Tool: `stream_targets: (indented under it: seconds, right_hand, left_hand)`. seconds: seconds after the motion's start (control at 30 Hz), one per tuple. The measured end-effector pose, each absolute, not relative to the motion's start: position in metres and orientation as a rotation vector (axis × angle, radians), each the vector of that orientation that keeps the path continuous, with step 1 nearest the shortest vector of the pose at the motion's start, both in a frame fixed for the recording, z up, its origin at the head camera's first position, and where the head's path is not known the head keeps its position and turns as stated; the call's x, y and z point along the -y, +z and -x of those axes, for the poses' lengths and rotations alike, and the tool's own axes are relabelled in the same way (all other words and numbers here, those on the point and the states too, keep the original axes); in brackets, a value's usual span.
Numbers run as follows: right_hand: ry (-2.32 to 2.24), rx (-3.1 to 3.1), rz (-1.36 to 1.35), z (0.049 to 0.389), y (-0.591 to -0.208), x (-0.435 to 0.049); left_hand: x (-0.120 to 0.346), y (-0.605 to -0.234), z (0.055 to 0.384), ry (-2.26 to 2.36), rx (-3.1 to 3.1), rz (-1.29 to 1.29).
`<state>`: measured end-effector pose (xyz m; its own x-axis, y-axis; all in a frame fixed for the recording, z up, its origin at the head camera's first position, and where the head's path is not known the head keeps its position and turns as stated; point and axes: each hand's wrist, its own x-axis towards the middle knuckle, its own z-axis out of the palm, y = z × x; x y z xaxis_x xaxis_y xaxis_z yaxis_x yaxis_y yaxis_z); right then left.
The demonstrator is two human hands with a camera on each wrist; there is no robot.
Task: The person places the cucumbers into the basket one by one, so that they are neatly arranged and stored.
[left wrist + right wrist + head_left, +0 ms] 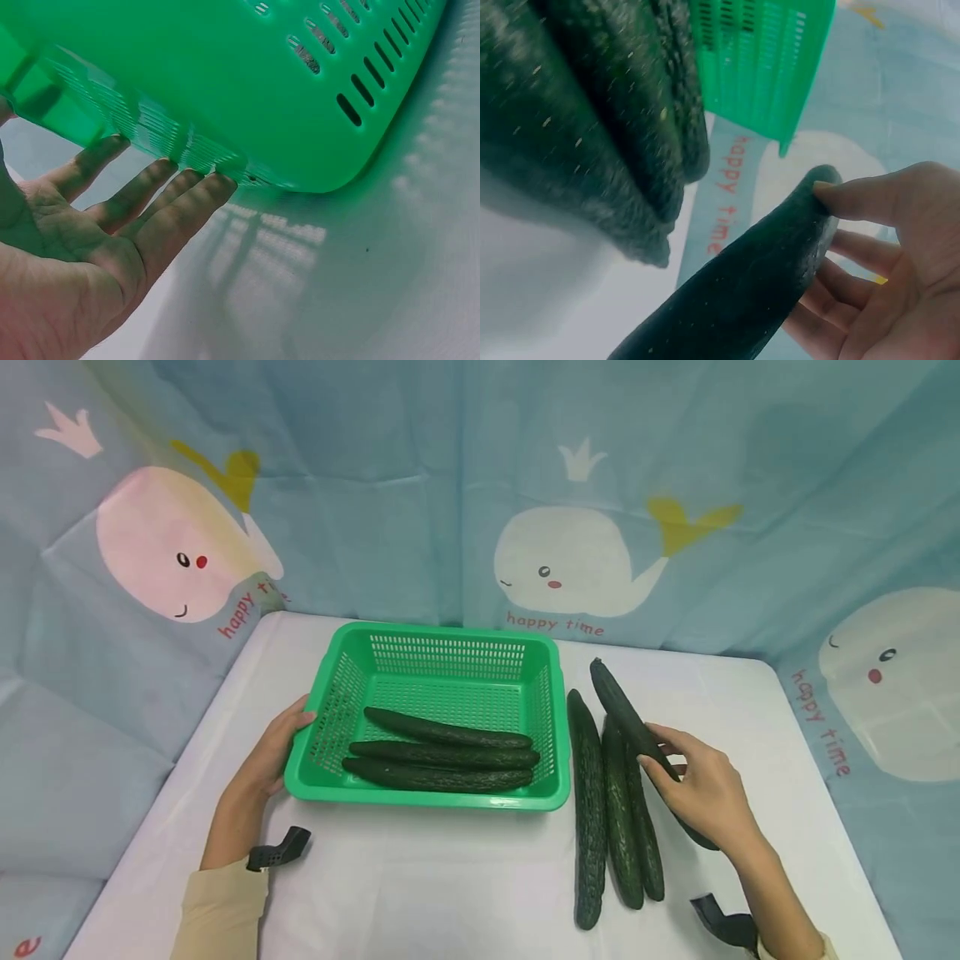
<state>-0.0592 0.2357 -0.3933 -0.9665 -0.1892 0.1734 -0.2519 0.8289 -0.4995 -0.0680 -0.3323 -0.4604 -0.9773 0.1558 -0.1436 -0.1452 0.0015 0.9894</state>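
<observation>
In the head view my right hand (701,785) grips a dark green cucumber (622,706) between thumb and fingers. That cucumber slants above the others on the table; the right wrist view shows the thumb laid along one end of the held cucumber (742,277). Beneath and left of it lie several more cucumbers (588,818), side by side. My left hand (273,747) holds the left rim of a green plastic basket (427,795), its thumb at the rim and its fingers against the slotted outer wall (225,90). Three cucumbers (442,777) lie crosswise inside the basket.
A white cloth covers the table (450,877). Behind and around it hangs a blue curtain (420,543) printed with whales and lettering. Small black devices sit at both wrists, the left device (281,850) close over the tablecloth.
</observation>
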Motion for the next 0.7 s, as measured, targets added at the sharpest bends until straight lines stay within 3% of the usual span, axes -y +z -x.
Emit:
stream_targets:
  seconds: [0.7]
  right_hand:
    - [0.739,2.849,-0.727,0.094,-0.367,-0.181]
  left_hand:
    - [0.329,-0.458,0.067,2.083,-2.056,-0.007]
